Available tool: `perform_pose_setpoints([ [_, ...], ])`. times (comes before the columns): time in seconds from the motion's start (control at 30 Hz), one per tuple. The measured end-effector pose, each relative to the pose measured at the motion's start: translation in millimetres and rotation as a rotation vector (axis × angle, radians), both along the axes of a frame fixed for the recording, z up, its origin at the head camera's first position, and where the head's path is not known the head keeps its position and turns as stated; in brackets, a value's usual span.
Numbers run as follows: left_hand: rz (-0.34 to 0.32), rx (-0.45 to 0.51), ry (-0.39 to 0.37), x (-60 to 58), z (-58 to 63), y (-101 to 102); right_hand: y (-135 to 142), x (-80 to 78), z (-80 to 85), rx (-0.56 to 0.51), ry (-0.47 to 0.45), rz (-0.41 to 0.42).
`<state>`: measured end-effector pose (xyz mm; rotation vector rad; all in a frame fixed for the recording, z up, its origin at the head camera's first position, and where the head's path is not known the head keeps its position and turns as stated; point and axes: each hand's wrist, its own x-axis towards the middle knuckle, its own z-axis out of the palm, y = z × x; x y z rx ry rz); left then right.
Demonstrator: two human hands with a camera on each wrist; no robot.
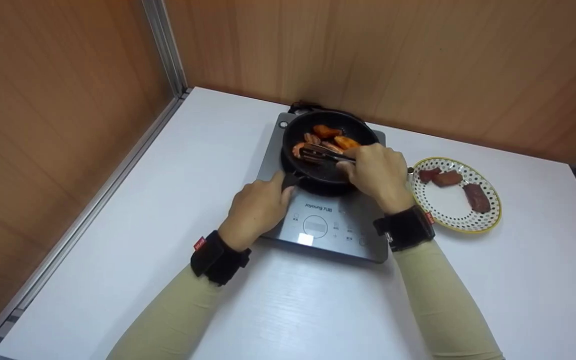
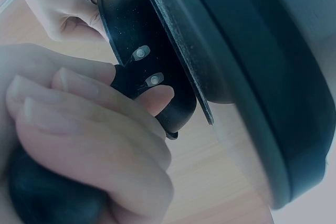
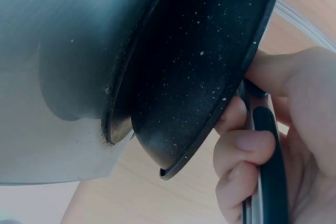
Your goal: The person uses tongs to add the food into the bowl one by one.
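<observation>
A black frying pan [image 1: 318, 171] sits over the induction cooktop [image 1: 328, 240], holding a shrimp [image 1: 297, 149] and several browned orange food pieces [image 1: 326, 131]. My left hand [image 1: 258, 205] grips the pan's black handle [image 2: 58, 195], fingers wrapped round it. With curled fingers, my right hand [image 1: 378, 172] holds metal tongs [image 3: 273, 174] that have dark grips. The tongs' tips reach into the pan among the food near its left side; what lies between them is unclear. In the right wrist view, a gap shows between the tilted pan and a dark-rimmed disc [image 3: 114, 108] beneath it.
A white plate [image 1: 443, 202] with a dotted, yellow-edged rim stands right of the cooktop, bearing dark red meat pieces [image 1: 477, 198]. Behind the white table [image 1: 208, 165] rises a wood-coloured panel [image 1: 418, 60], close to the pan. Another panel [image 1: 63, 125] borders the left side.
</observation>
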<state>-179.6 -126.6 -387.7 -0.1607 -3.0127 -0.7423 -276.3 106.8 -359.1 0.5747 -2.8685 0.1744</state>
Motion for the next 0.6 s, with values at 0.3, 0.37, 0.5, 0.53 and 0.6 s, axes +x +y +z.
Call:
perform_pose_setpoints([
  [0.3,0.002,0.002,-0.006,0.0,-2.4,-1.0,3.0,-7.0,-1.1,0.028,0.057,0.059],
  [0.37,0.002,-0.001,0.000,0.8,-2.0,-1.3,4.6,-8.8,-0.1,0.039,0.069,0.079],
  [0.5,-0.005,-0.013,0.017,1.5,-1.8,-1.1,10.2,-10.7,1.8,0.060,0.088,0.086],
  [0.53,-0.008,-0.017,0.020,1.5,-1.6,-0.8,12.0,-10.5,2.4,0.061,0.091,0.081],
  [0.6,-0.012,-0.021,0.025,1.2,-1.2,-0.4,16.1,-9.9,3.2,0.058,0.100,0.068],
])
